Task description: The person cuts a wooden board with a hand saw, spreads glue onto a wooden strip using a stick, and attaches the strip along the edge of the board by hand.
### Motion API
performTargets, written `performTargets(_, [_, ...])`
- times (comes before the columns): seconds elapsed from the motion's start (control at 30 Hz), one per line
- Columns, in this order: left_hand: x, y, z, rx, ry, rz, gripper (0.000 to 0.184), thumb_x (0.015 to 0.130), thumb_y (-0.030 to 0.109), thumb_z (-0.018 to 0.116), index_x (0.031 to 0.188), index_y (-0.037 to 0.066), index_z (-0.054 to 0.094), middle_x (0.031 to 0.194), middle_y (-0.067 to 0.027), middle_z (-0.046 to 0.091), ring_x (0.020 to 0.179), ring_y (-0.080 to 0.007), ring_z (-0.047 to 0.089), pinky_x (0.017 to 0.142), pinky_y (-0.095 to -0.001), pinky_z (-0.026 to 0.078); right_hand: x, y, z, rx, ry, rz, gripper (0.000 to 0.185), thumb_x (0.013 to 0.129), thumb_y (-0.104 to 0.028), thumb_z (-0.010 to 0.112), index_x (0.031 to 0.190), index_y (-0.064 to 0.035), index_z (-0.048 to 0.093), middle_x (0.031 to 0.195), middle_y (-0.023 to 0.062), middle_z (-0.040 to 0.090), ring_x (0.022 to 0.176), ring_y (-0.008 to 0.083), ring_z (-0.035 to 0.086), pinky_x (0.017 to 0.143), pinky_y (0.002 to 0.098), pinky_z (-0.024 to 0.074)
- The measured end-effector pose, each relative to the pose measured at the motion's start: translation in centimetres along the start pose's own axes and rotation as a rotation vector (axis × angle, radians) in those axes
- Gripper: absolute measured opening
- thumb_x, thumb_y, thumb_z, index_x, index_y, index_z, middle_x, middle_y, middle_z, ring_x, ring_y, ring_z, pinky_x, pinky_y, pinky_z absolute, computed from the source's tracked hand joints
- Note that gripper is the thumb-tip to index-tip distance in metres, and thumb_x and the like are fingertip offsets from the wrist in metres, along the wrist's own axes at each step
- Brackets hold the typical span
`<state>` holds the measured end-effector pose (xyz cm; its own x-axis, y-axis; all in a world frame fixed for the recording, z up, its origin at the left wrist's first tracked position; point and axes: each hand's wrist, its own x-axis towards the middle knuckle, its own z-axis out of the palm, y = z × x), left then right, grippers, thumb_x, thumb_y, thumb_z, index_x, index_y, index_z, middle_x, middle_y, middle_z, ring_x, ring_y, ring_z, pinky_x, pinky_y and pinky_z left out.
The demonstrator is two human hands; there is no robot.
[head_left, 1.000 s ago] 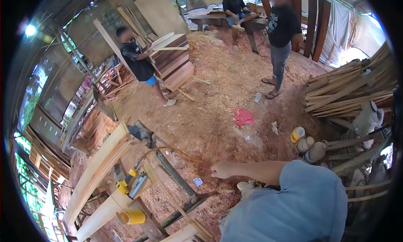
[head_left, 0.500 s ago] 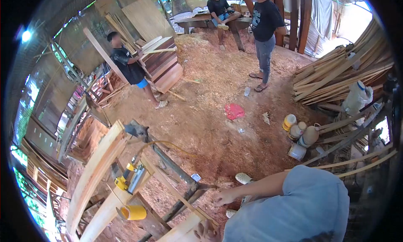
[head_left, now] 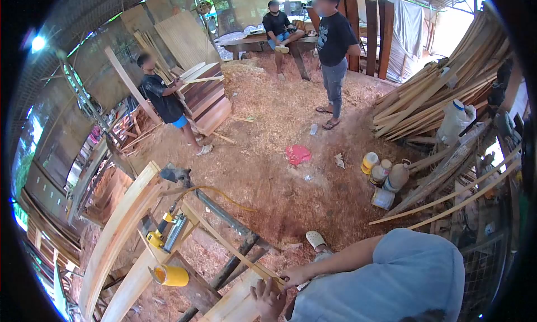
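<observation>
My left hand is at the bottom edge of the view, fingers apart and bent, over the near end of a pale wooden board. Right beside it, my right hand has its fingers closed at the near end of a thin wooden strip. That strip runs away from me along the board's edge. Farther left, a yellow and black power tool rests on the wood, with a yellow cup nearer to me. My fingertips are partly hidden.
Curved planks lie at left, beside a dark metal support. Containers stand at right, below a pile of wooden strips. Three people are farther back, one by a wood stack. A red-pink item lies on the floor.
My right hand has moved down and left, from hanging apart to the strip's end beside my left hand. My left hand has shifted slightly up. The whole view has shifted a little.
</observation>
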<state>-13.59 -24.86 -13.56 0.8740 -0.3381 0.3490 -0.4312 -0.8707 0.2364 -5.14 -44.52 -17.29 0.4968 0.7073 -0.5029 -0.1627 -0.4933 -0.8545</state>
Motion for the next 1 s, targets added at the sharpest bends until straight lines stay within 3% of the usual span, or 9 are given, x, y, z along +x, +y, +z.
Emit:
performTargets(0.2, [0.5,0.3,-0.4,-0.059,0.029,-0.019,0.026,0.074,0.033,0.082,0.090,0.014,0.073,0.130,-0.0061,0.064,0.128,-0.0389,0.053,0.107,-0.0689,0.033,-0.6,-1.6,0.2,-0.094,-0.012,0.012,0.042,0.086,-0.033,0.073,0.111,-0.0001,0.066,0.099,0.0173,0.073,0.087,0.0285,0.070,0.076,0.0413,0.0539])
performTargets(0.3, [1.2,0.7,-1.4,-0.080,-0.037,-0.014,0.024,0.072,0.030,0.081,0.089,0.014,0.073,0.127,-0.0056,0.063,0.128,-0.0387,0.053,0.107,-0.0693,0.032,-1.0,-1.9,0.4,0.000,0.030,0.051,0.041,0.086,-0.033,0.074,0.108,0.0008,0.066,0.099,0.0178,0.073,0.087,0.0287,0.071,0.075,0.0411,0.0538])
performTargets(0.43, [1.5,-0.5,-0.9,-0.134,-0.098,0.002,0.023,0.070,0.028,0.081,0.088,0.014,0.073,0.125,-0.0054,0.063,0.130,-0.0363,0.053,0.107,-0.0680,0.034,-1.2,-2.3,0.3,-0.181,0.067,0.007,0.041,0.086,-0.032,0.074,0.108,0.0025,0.066,0.098,0.0186,0.073,0.088,0.0290,0.071,0.076,0.0405,0.0542])
performTargets(0.6, [2.3,-1.1,-0.6,-0.313,-0.096,0.063,0.024,0.070,0.026,0.080,0.090,0.012,0.074,0.123,-0.0066,0.064,0.130,-0.0306,0.056,0.108,-0.0596,0.039,-1.2,-2.0,-0.2,-0.184,0.065,0.003,0.041,0.086,-0.031,0.073,0.111,0.0007,0.067,0.097,0.0173,0.073,0.087,0.0262,0.070,0.077,0.0394,0.0547])
performTargets(0.67, [2.5,-0.8,-1.0,-0.310,-0.109,0.067,0.025,0.071,0.025,0.080,0.091,0.012,0.075,0.123,-0.0064,0.064,0.129,-0.0299,0.056,0.108,-0.0586,0.039,-1.0,-1.8,0.1,0.040,0.064,0.003,0.027,0.085,-0.027,0.074,0.100,-0.0039,0.072,0.081,0.0065,0.070,0.073,0.0170,0.065,0.066,0.0358,0.0524])
performTargets(0.8, [2.8,-0.7,-1.6,-0.284,-0.145,0.077,0.026,0.072,0.025,0.080,0.095,0.013,0.076,0.121,-0.0037,0.066,0.128,-0.0254,0.057,0.109,-0.0565,0.039,-1.3,-2.6,-0.8,0.065,-0.010,0.061,0.029,0.086,-0.026,0.074,0.106,-0.0055,0.071,0.086,0.0055,0.070,0.074,0.0162,0.063,0.063,0.0346,0.0509])
performTargets(0.87, [3.2,-0.4,-1.9,-0.295,-0.125,0.060,0.025,0.073,0.025,0.080,0.095,0.014,0.076,0.121,-0.0023,0.067,0.127,-0.0244,0.058,0.109,-0.0560,0.039,-1.0,-3.1,-1.2,0.303,-0.055,0.155,0.030,0.087,-0.023,0.074,0.112,-0.0069,0.068,0.089,0.0040,0.068,0.073,0.0151,0.061,0.063,0.0339,0.0498])
performTargets(1.0, [3.1,-0.5,-1.5,-0.286,-0.080,0.053,0.022,0.074,0.025,0.080,0.094,0.017,0.077,0.115,0.0019,0.068,0.120,-0.0205,0.061,0.107,-0.0546,0.040,-2.3,-5.1,-1.3,0.363,-0.078,0.066,0.026,0.089,-0.016,0.070,0.114,-0.0087,0.066,0.089,0.0028,0.065,0.072,0.0140,0.058,0.064,0.0305,0.0486])
